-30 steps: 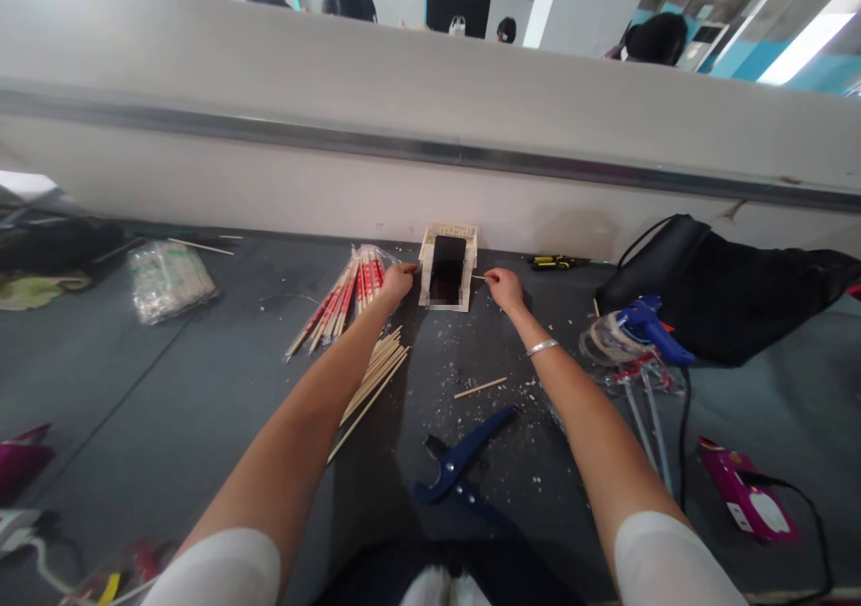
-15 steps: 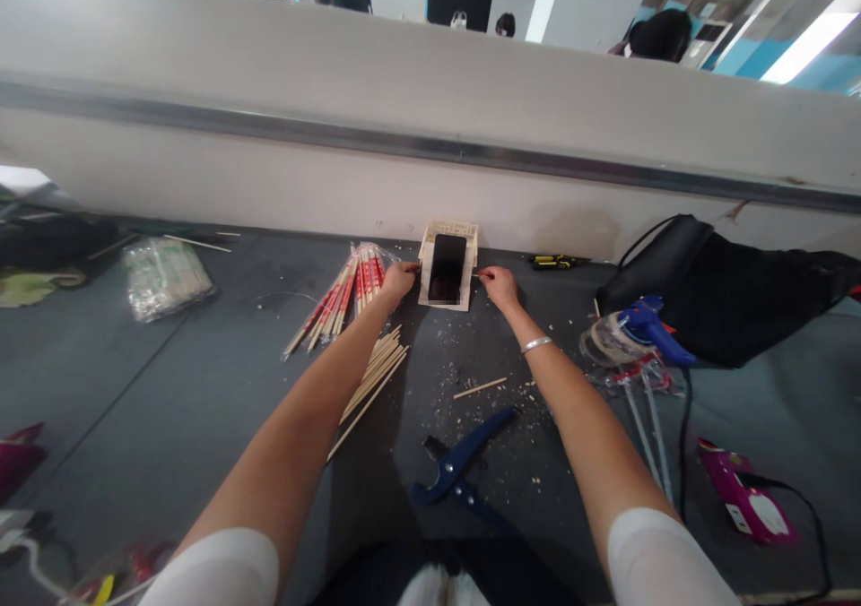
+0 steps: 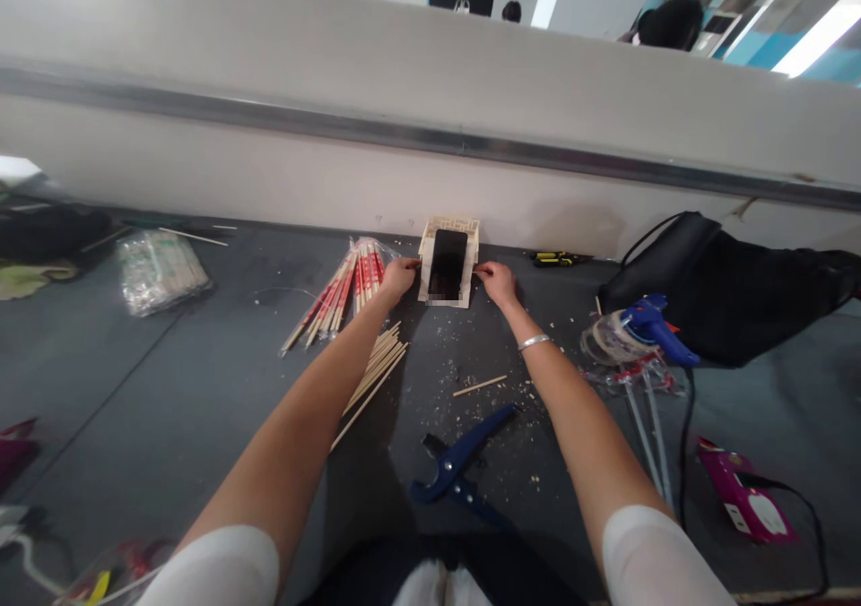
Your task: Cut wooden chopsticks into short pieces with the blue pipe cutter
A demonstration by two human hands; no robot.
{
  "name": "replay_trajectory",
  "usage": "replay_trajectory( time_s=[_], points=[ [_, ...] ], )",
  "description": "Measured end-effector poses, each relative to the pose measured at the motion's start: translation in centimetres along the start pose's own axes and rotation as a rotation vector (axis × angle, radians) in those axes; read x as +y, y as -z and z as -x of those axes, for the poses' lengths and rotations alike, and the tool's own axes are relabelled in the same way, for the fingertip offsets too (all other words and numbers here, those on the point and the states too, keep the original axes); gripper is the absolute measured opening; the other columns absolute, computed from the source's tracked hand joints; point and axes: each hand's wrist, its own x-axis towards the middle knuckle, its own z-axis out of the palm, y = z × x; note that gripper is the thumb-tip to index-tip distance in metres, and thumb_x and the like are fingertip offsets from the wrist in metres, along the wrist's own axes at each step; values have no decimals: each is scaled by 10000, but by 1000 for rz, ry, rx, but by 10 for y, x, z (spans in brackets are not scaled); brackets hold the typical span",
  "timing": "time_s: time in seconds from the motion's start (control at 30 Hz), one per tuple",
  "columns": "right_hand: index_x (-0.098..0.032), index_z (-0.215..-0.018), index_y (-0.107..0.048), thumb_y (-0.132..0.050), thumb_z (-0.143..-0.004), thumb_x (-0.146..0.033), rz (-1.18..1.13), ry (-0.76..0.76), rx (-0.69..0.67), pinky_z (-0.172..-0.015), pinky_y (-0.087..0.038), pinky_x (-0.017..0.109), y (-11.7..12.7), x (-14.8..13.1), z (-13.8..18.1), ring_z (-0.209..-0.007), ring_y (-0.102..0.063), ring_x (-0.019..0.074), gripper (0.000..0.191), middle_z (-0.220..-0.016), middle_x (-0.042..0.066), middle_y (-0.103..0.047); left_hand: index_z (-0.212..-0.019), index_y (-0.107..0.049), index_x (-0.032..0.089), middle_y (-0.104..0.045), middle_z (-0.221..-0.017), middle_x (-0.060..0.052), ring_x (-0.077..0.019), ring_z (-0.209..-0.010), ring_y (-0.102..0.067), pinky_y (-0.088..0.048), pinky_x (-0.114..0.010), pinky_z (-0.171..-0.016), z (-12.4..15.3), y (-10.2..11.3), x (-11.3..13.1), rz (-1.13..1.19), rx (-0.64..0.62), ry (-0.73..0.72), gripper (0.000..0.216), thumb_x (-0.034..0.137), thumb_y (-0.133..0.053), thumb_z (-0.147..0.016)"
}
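A black phone (image 3: 447, 264) leans, tilted back, on a pale wooden stand (image 3: 428, 290) with a lattice back, close to the low wall. On the stand's left edge, my left hand (image 3: 401, 278) is closed, fingertips pinched; what they grip is too small to make out. My right hand (image 3: 499, 283) pinches at the opposite edge, where the tip of a thin wooden stick shows faintly. Loose chopsticks (image 3: 377, 371) lie below my left wrist, and red-wrapped chopsticks (image 3: 336, 297) beside my left hand. A blue pipe cutter (image 3: 464, 452) rests between my forearms.
At right are a blue glue gun (image 3: 649, 319) on a roll of tape, a black bag (image 3: 733, 292), and a magenta box (image 3: 743, 489). Yellow-black pliers (image 3: 558, 259) lie by the wall. A short stick (image 3: 480, 386) sits among wood crumbs. A packet of sticks (image 3: 161, 270) lies left.
My right fingertips have moved slightly closer to the stand's right edge, and less of the thin stick shows. The phone and my left hand keep their places. The view has tilted slightly down.
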Motion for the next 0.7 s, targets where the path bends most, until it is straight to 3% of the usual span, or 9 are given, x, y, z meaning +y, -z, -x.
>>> replay_trajectory(
  time_s=[0.7],
  points=[
    [-250, -917, -803, -691, -845, -184, -77, 29, 17, -912, -555, 348, -6, 7, -2, -971, -744, 214, 148, -1000, 30, -818, -1133, -810, 173, -808, -1129, -47, -223, -1061, -735, -557, -249, -936, 1, 1, -2, -62, -4, -19, 503, 29, -519, -749]
  ],
)
